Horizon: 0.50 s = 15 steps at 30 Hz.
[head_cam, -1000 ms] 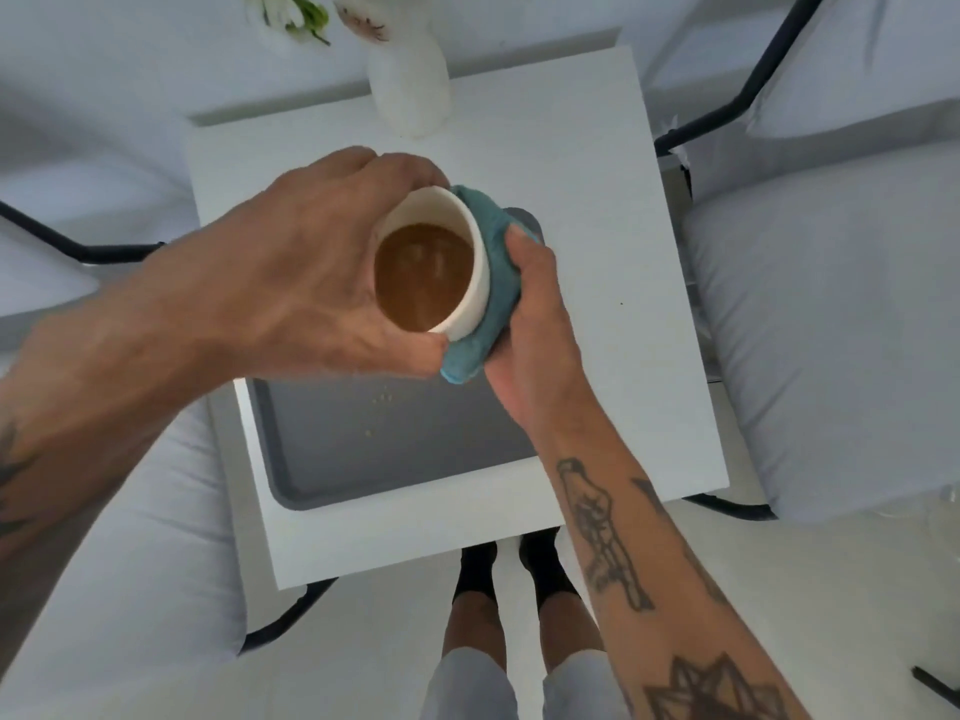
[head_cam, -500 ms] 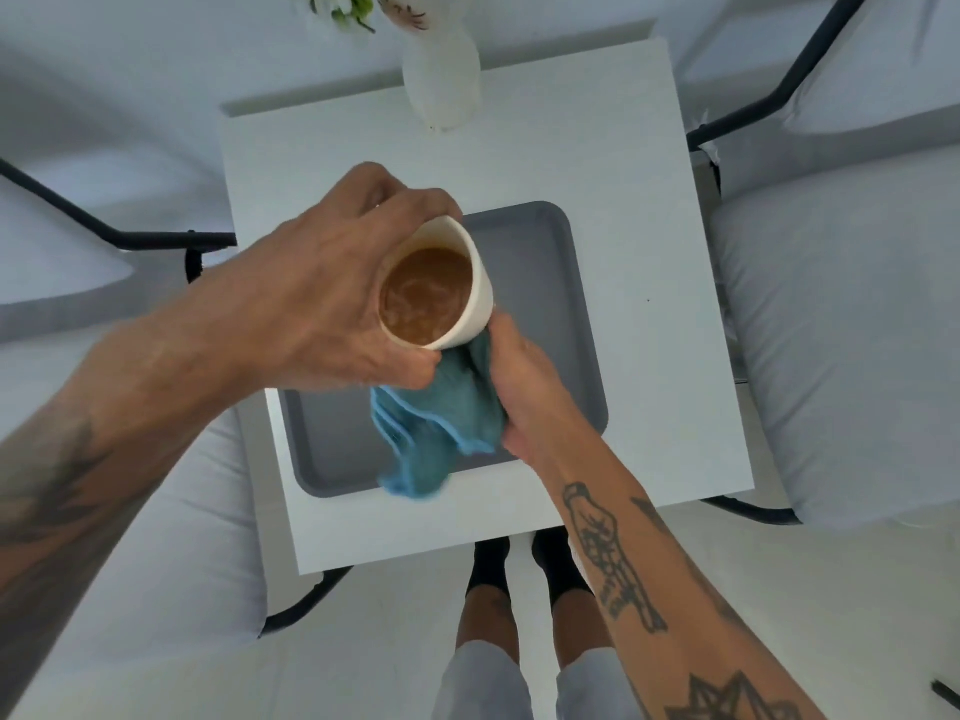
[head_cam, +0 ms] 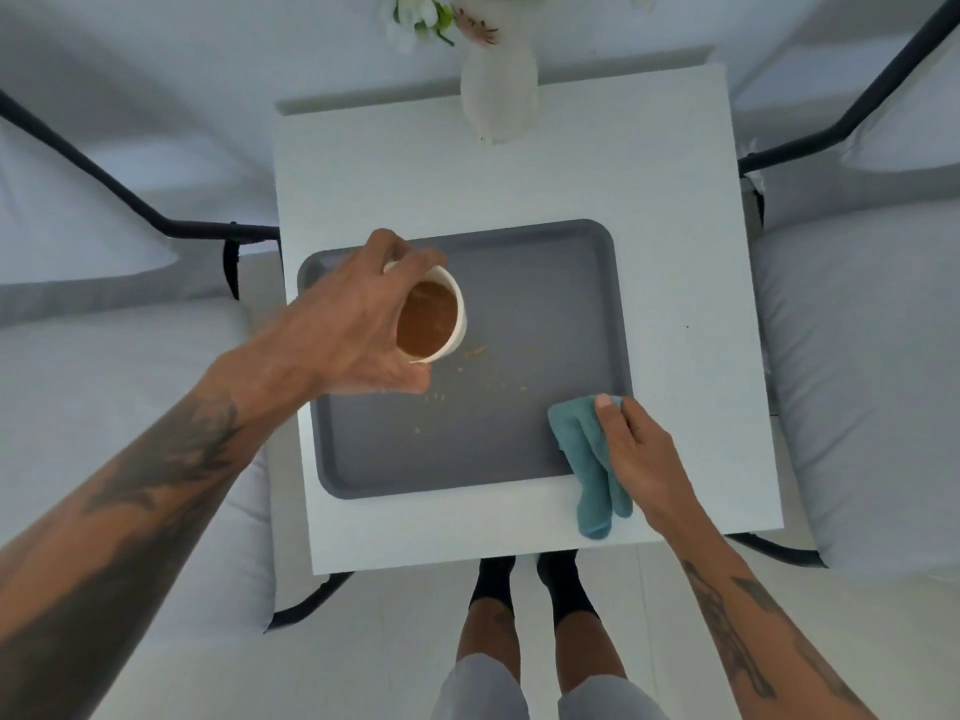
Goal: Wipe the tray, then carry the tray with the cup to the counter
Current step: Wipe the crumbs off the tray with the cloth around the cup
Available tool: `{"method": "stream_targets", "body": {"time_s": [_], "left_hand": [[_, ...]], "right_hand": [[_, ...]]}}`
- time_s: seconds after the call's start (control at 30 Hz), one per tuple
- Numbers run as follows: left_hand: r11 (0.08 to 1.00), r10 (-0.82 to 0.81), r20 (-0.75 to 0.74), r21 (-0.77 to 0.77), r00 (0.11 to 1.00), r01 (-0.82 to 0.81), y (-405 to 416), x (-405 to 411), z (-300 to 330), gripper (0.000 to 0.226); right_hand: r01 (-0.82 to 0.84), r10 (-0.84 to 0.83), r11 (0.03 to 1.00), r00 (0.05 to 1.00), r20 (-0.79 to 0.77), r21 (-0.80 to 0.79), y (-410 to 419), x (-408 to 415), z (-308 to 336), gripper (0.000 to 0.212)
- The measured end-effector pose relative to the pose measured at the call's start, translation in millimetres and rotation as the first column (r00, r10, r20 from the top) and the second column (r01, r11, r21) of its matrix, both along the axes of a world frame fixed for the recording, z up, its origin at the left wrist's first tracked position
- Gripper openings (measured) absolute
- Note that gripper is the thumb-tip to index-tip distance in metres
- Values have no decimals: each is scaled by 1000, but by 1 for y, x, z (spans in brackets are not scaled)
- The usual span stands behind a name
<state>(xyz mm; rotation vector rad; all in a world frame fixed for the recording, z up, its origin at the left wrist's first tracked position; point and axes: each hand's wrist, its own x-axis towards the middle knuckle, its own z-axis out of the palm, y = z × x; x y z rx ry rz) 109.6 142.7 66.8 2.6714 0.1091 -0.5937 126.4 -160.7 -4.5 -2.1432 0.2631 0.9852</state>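
A grey tray (head_cam: 545, 283) lies on a small white table (head_cam: 649, 163). Crumbs (head_cam: 475, 351) are scattered across its middle. My left hand (head_cam: 345, 330) grips a white cup (head_cam: 457, 314) of brown liquid from above and holds it over the tray's left part. My right hand (head_cam: 636, 449) presses a folded teal cloth (head_cam: 582, 439) onto the tray's near right corner, and the cloth's end hangs over the rim onto the table.
A white vase (head_cam: 498, 90) with flowers stands at the table's far edge. Grey cushioned chairs with black frames flank the table, one on the left (head_cam: 104, 407) and another on the right (head_cam: 857, 381). My feet (head_cam: 524, 589) are on the white floor below the table's near edge.
My right hand has carried the cloth from under the cup down to the tray's near right corner. My left hand has moved the cup down and left, and the crumbs now show.
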Motion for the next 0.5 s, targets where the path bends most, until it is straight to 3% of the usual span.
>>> {"method": "stream_targets", "body": {"time_s": [0.1,0.17,0.23,0.33,0.4,0.5], "left_hand": [[1000,-7,32,19,999,6,-2,-3,-12,107],[1000,3,30,12,1000,-3,-2,-3,-19,106],[1000,13,27,0,1000,-13,-3,0,-27,106],[1000,6,31,-2,1000,-6,-5,8,-37,111],[1000,-8,36,-4,999,8,-7,14,-44,113],[1000,-12,34,-5,999,13,-11,19,-55,115]], "right_hand": [[-211,222,971,970,101,-111,7,12,-12,29],[-339,407,895,885,224,-290,14,17,-13,24],[-338,493,849,782,382,-406,25,24,-8,32],[-409,449,890,708,545,-202,52,41,5,40],[-503,464,861,726,508,-68,75,52,8,50],[-629,562,777,672,482,-28,104,63,6,64]]}}
